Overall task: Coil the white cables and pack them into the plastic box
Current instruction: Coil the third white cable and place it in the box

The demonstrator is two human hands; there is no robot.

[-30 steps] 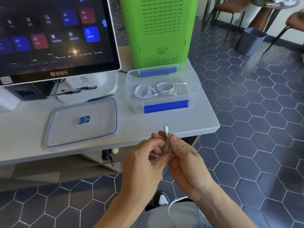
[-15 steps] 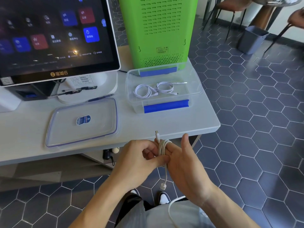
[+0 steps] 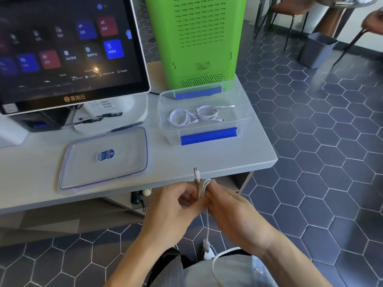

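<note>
Thumb folded down — right hand [image 3: 234, 214] grips white cable [image 3: 202, 188].

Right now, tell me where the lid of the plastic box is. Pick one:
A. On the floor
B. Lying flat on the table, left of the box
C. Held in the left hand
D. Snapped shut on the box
B: the clear lid lies flat on the table, left of the open plastic box, which already holds coiled white cables.
</note>
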